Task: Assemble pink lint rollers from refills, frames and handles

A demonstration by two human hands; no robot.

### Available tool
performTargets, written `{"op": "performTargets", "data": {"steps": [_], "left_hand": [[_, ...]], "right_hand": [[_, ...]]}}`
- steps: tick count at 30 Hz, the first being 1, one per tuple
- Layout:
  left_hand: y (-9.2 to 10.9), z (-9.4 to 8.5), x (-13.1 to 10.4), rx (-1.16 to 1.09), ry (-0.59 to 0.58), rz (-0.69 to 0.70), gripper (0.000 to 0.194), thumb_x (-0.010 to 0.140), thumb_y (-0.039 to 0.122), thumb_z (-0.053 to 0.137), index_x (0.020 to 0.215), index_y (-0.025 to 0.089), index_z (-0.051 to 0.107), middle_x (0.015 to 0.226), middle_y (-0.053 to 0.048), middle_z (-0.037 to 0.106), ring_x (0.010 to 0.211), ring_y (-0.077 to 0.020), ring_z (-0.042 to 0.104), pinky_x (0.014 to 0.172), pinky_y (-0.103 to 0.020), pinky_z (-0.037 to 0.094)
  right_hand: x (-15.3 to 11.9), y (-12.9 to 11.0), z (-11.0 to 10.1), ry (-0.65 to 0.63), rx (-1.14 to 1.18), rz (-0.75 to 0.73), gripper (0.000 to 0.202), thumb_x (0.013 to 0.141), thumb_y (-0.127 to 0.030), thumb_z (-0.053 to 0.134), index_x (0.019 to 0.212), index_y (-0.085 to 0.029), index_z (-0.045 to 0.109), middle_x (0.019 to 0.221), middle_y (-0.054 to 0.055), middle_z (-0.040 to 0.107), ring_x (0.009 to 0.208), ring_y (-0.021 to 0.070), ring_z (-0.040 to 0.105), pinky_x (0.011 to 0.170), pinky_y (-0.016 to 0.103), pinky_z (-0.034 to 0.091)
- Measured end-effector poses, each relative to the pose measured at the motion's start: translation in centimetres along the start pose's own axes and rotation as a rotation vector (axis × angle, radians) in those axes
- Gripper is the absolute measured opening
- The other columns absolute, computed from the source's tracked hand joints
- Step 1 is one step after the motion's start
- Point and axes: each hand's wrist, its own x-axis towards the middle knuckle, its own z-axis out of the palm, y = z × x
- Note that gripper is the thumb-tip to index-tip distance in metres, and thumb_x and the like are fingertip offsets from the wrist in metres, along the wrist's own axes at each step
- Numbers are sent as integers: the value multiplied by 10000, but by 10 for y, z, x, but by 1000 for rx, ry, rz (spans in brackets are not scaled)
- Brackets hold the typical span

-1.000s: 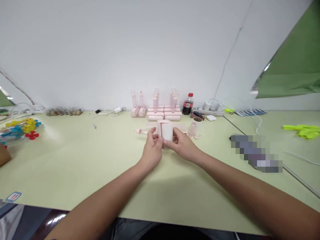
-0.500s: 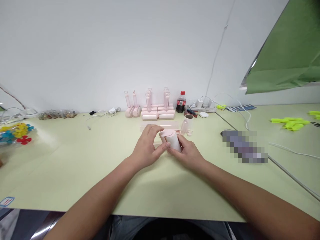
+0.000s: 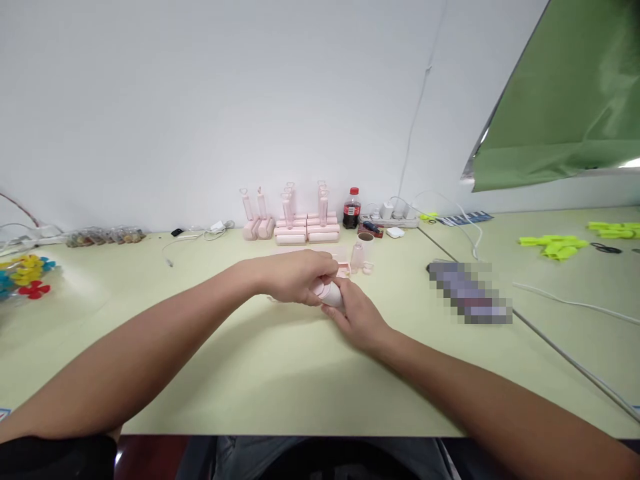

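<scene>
Between my hands is a lint roller head (image 3: 332, 296), a white roll with pale pink parts at its left end. My right hand (image 3: 359, 313) wraps its right side, thumb below and fingers over the top. My left hand (image 3: 300, 275) is bent over the pink end, its fingers curled down onto it; they hide much of that end. Just behind the hands are a pink open case (image 3: 344, 269), a clear pinkish handle (image 3: 357, 257), a small pink piece (image 3: 368, 268) and an upright hollow roll (image 3: 367, 245).
Along the wall stand several pink lint rollers (image 3: 291, 233) with upright handles, a cola bottle (image 3: 352, 209) and a power strip (image 3: 393, 220). To the right lie a pixelated phone-like object (image 3: 467, 292), a cable (image 3: 570, 300) and yellow-green plastic pieces (image 3: 555, 245). Colourful flower-shaped pieces (image 3: 34, 289) lie left.
My left hand has swung over the roller's pink end, its elbow raised and fingers now curled on it. The roller has tilted lower to the right. The view has shifted slightly.
</scene>
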Motion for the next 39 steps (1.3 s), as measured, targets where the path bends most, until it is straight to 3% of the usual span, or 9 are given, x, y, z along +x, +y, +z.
{"op": "performTargets", "data": {"steps": [5, 10, 15, 21, 26, 29, 32, 36, 39], "left_hand": [[-4, 5, -1, 5, -5, 64, 177, 722, 172, 605, 775, 192, 437, 879, -14, 522, 704, -134, 477, 595, -251, 365], [-8, 13, -6, 17, 136, 82, 131, 738, 182, 578, 795, 190, 460, 844, -4, 517, 684, -124, 456, 588, -249, 362], [-7, 25, -11, -53, 237, -5, 165, 691, 171, 570, 826, 196, 478, 787, 18, 521, 665, -120, 441, 548, -233, 337], [-20, 43, -24, -28, 455, -79, 131, 677, 90, 457, 746, 197, 427, 687, 35, 467, 598, -106, 390, 550, -228, 322], [-17, 71, -23, 149, 299, -115, 103, 739, 137, 484, 809, 204, 518, 712, 16, 598, 595, -133, 502, 559, -251, 334], [-11, 91, -18, 299, 151, -152, 101, 788, 143, 451, 789, 202, 532, 695, -14, 632, 578, -163, 541, 570, -278, 333], [-17, 102, -17, 364, 52, -282, 135, 818, 145, 423, 769, 190, 541, 665, -41, 645, 569, -190, 573, 627, -314, 371], [-46, 97, -21, 348, 127, -411, 188, 860, 197, 398, 814, 202, 581, 733, -38, 682, 628, -202, 605, 783, -410, 403], [-71, 88, -28, 293, 191, -472, 216, 873, 235, 401, 850, 215, 615, 746, -27, 684, 692, -197, 612, 836, -390, 409]], "right_hand": [[-1, 1, 9, 35, 75, -24, 362, 870, -210, 500, 1214, -169, 395, 1111, 148, 525, 982, 278, 522, 835, 449, 475], [1, -2, 10, 37, 196, 19, 335, 901, -264, 486, 1197, -175, 358, 1084, 132, 533, 906, 251, 533, 774, 420, 481], [-1, 1, 14, -35, 380, 9, 285, 923, -312, 493, 1155, -203, 369, 1013, 81, 558, 855, 220, 536, 743, 388, 485], [3, 16, 15, 144, 680, 185, 336, 913, -432, 537, 1135, -244, 369, 1014, 44, 530, 871, 199, 587, 756, 383, 548], [15, 29, -1, 134, 631, 303, 363, 833, -423, 626, 1094, -231, 463, 1010, 37, 567, 819, 194, 579, 683, 363, 553], [18, 30, -8, 65, 522, 279, 390, 799, -358, 663, 1147, -222, 551, 1092, 52, 612, 942, 230, 587, 812, 397, 512], [17, 27, -10, 5, 475, 257, 467, 782, -323, 680, 1228, -229, 581, 1219, 59, 619, 1088, 259, 565, 925, 413, 454], [15, 23, -11, -48, 474, 259, 530, 775, -340, 690, 1282, -228, 580, 1258, 67, 623, 1091, 263, 580, 912, 394, 456], [14, 22, -13, -89, 486, 261, 518, 784, -342, 680, 1284, -243, 591, 1270, 63, 625, 1087, 265, 591, 884, 381, 470]]}}
